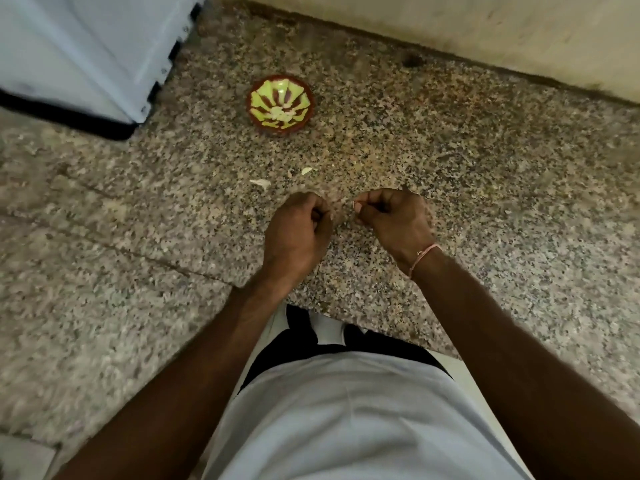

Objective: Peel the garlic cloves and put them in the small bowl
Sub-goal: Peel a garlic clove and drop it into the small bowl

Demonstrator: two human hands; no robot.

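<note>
Surroundings: I stand at a speckled granite counter [450, 174]. A pale wall [485, 39] runs along its far edge, beyond the small bowl [280, 104]. A light blue appliance with black trim [79, 53] sits on the counter to the left of the bowl. My light shirt [346, 417] fills the near edge of the view.

In the way: nothing lies between my hands and the bowl except loose scraps.

Bowl: one small bowl, dark red rim with yellow-green petal pattern inside, stands on the counter, well apart from my hands on their far side.

Bowl contents: pale peeled garlic cloves [282, 114] lie in the bottom; blur keeps me from counting them.

Scraps: two pale bits of garlic skin [260, 182] lie on the counter between the bowl and my hands, with the second piece [306, 171] a little nearer the bowl.

Left hand: my left hand [301, 226] has its fingers curled in; I cannot tell whether it holds anything.

Right hand: my right hand [394, 220], with one pink thread bracelet [424, 256] at the wrist, pinches a small pale garlic piece [354, 206] at its fingertips, on the side toward my left hand.

Hands: the two are close together but apart, on the near side of the bowl.
</note>
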